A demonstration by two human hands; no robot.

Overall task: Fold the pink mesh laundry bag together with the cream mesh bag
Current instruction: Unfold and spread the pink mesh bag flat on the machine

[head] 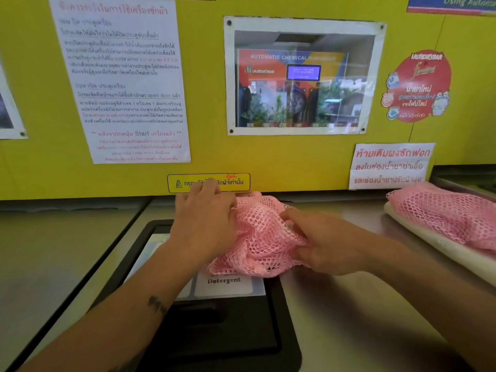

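Pink mesh is seen bunched in a loose heap at the middle of the grey surface [335,312]: the pink mesh laundry bag [261,237] lies crumpled over the far edge of a black detergent lid [214,331], partly covering a white label on which the word "Detergent" can be read. The left hand [204,224] is laid palm down on the bag's left side, its fingers [212,187] spread and curled over the netting toward the yellow wall [206,103]. The right hand [330,244] is pressed into the bag's right side, its fingers [291,214] closed on a pinch of mesh. Well apart, at the right edge, a second pink mesh piece [451,213] is seen lying on top of a flat cream mesh bag [440,248]. Printed notices are fixed to the wall behind.
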